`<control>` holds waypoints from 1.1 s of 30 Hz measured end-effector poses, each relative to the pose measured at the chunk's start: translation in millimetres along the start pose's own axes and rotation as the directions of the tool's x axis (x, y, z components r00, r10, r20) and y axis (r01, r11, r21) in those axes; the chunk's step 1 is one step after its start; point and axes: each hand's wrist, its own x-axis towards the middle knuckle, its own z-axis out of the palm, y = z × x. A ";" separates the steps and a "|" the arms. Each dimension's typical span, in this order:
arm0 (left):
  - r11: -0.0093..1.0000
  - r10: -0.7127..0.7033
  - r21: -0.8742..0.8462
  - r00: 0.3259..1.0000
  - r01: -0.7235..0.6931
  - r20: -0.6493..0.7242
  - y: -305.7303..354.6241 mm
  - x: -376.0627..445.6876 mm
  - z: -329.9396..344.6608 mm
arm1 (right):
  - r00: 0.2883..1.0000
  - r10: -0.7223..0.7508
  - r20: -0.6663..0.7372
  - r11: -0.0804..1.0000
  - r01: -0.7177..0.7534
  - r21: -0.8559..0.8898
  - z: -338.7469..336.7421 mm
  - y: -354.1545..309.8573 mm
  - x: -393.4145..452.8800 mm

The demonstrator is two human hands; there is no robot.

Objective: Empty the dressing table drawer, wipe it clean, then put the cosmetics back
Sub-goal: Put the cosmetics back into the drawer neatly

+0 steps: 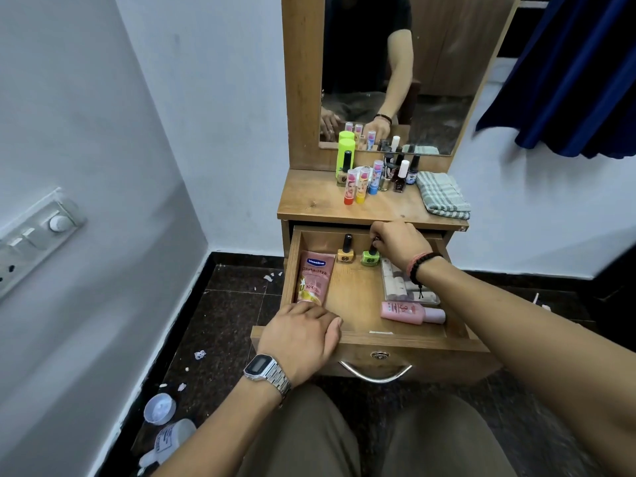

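The drawer (358, 297) of the dressing table (320, 201) is standing pulled open, and cosmetics are lying inside it. The right hand (399, 244) is reaching into its back right part, fingertips pinched together on the black cap of a green nail polish bottle (370, 257) that is standing upright on the drawer floor. Just left of it a tan nail polish bottle (346, 251) is standing upright too. Along the left wall a pink tube (313, 282) is lying flat, reading "Vaseline", "Gluta-Hya" and "10X". On the right side a clear case of pale sticks (401, 282) is lying partly under the wrist, and in front of it a pink bottle (411, 313) is lying on its side; its label is too small to read.

The left hand (303, 337), with a metal digital watch (266, 371) on the wrist, is resting palm down on the drawer's front left edge, fingers together and curled over it, covering the tube's lower end.

On the tabletop above, a neon yellow can (345, 156), three lip balm sticks (359, 185) and several nail polish bottles (399, 173) are standing in a cluster, with a folded checked cloth (442, 196) lying near their right. The mirror (395, 70) behind is reflecting them.
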 end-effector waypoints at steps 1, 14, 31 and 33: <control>1.000 0.000 -0.002 1.000 0.000 0.005 -0.1 0.0 -0.7 | 1.000 0.003 -0.004 1.000 -0.003 -0.002 1.8 -0.5 1.3; 1.000 0.012 0.006 1.000 -0.012 -0.018 -0.7 0.0 1.0 | 1.000 -0.018 -0.018 0.998 0.017 -0.068 16.2 4.4 -1.6; 0.999 0.025 0.021 0.997 -0.023 -0.077 -0.9 0.8 5.1 | 0.921 -0.074 -0.382 0.976 0.146 0.162 -111.0 -46.6 99.3; 0.999 0.032 0.017 0.996 -0.030 -0.079 -1.1 0.5 6.4 | 0.959 -0.067 -0.274 0.993 0.091 0.074 -113.8 -44.5 121.4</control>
